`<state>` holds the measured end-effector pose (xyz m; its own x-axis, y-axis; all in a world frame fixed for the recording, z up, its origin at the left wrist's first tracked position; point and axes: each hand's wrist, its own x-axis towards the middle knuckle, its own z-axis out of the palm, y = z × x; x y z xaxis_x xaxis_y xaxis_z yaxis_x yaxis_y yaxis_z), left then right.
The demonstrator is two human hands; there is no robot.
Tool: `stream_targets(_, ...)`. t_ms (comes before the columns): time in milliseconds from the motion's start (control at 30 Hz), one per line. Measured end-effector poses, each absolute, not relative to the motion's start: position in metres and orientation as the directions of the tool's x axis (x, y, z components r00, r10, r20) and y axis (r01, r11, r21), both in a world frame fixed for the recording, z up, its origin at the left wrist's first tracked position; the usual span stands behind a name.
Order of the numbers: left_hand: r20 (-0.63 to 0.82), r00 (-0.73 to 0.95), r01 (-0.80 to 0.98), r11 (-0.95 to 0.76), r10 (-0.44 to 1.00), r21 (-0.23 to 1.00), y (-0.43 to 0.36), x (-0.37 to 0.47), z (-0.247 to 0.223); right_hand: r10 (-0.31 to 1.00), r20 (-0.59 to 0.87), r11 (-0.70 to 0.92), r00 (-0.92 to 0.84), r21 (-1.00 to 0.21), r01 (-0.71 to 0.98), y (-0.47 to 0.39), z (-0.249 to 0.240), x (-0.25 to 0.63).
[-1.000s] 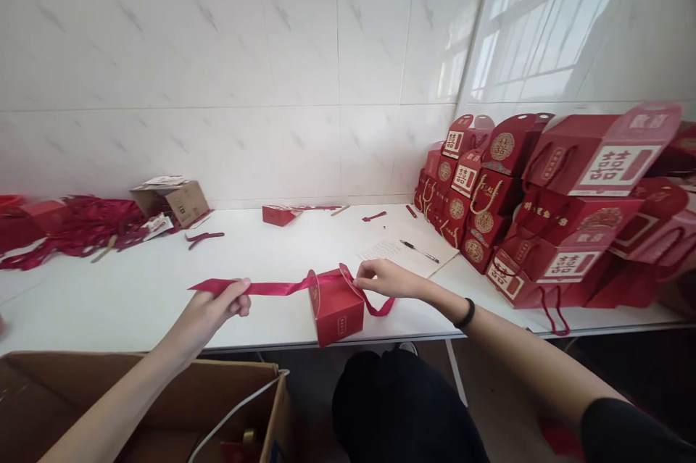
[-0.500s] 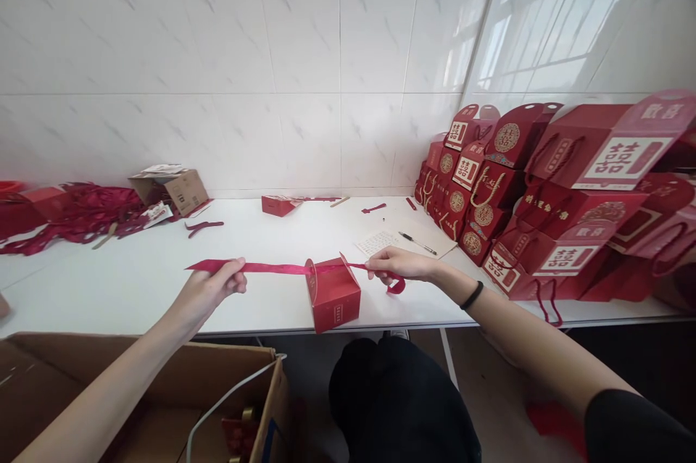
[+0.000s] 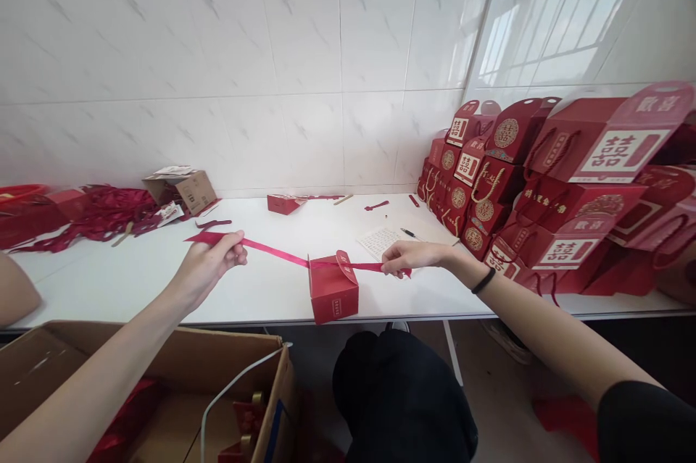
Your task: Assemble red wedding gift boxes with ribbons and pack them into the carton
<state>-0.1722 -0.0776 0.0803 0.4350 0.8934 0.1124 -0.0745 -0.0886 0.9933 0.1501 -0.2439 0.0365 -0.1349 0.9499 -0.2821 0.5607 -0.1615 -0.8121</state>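
The white desk (image 3: 244,303) carries its loads mostly toward the sides and back, which seems to leave working room in front. The pile of red gift boxes (image 3: 565,209) stands at the right, probably clear of the work. An open cardboard carton (image 3: 286,390) sits lower left, likely for easy reach. The small red gift box (image 3: 334,293) stands at the desk's front edge between the hands, where both can get at its top. The left hand (image 3: 212,260) pinches the ribbon (image 3: 277,253) between thumb and fingers, one end jutting past; the right hand (image 3: 413,256) is closed on its other side. Held so far apart, they draw it nearly straight, presumably against sagging.

Rear boxes in the pile are covered, and the right border cuts it off. The left forearm (image 3: 125,361) hides some of the carton's inside. Whether the ribbon threads through the raised flaps (image 3: 345,265) or just crosses them is unclear. The right arm covers part of the pen (image 3: 407,233).
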Motion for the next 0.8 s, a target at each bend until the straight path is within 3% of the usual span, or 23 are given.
stream_targets(400,0.141,0.408,-0.063,-0.126,0.902,0.990,-0.076,-0.179,0.084,0.984,-0.173,-0.152,0.038,-0.717,0.680,-0.256,0.045,0.166)
stream_targets(633,0.072,0.421,0.113,-0.132,0.904,0.985,-0.075,-0.179,0.080,0.975,-0.045,-0.174,0.218,-0.764,0.621,-0.268,0.065,0.172)
stream_targets(800,0.037,0.456,0.226,-0.155,0.889,0.962,-0.070,-0.179,0.072,0.971,0.103,-0.030,0.215,-0.842,0.538,-0.271,0.068,0.182)
